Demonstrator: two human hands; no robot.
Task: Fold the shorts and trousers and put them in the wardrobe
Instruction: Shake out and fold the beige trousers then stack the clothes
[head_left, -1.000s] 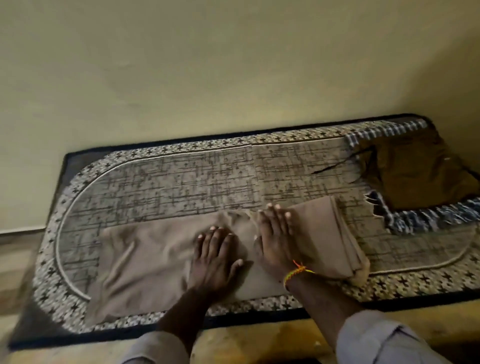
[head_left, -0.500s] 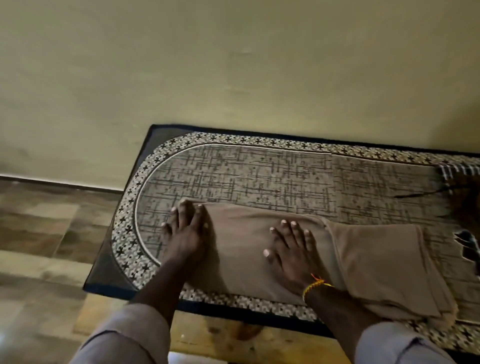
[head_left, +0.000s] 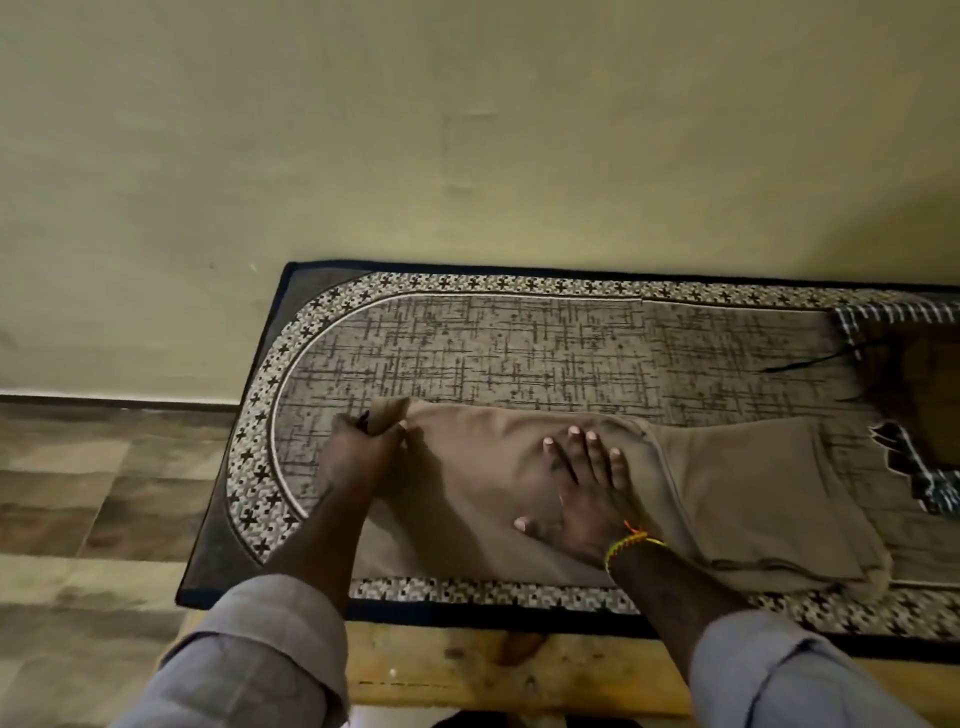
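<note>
Since a moment ago the left hand has pinched the trousers' far-left corner; 1 pair lies lengthwise left-right, right hand fingers spread flat.

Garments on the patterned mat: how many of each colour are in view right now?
Tan trousers: 1, left hand gripping its end, right hand flat on it.
Dark brown garment with checked trim: 1, at the frame's right edge, partly cut off.
Total: 2 on the mat.
</note>
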